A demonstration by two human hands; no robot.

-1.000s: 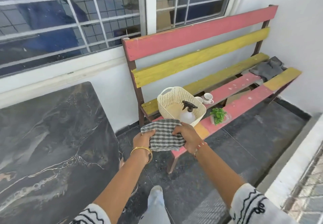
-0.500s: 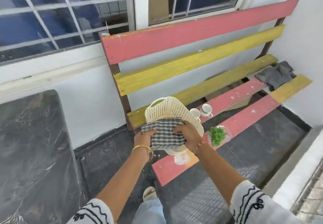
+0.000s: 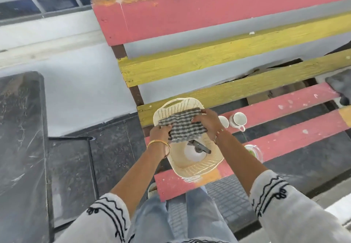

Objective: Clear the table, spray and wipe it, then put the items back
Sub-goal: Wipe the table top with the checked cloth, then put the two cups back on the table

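Outdoors by a white wall and barred window: one red-and-yellow slatted bench (image 3: 209, 13), dark marble table (image 3: 20, 148) at left. On the seat, one cream basket (image 3: 199, 167) with one spray bottle (image 3: 195, 152) inside, two white cups (image 3: 238, 120) beside. One checked cloth (image 3: 182, 127) over the basket, pinched by left hand (image 3: 159, 132) and right hand (image 3: 206, 123). No legible writing.

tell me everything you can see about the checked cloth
The checked cloth is a grey-and-white woven rag, folded into a flat rectangle. The left hand grips its near-left edge and the right hand its right side, holding it level over the cream basket, above the spray bottle.
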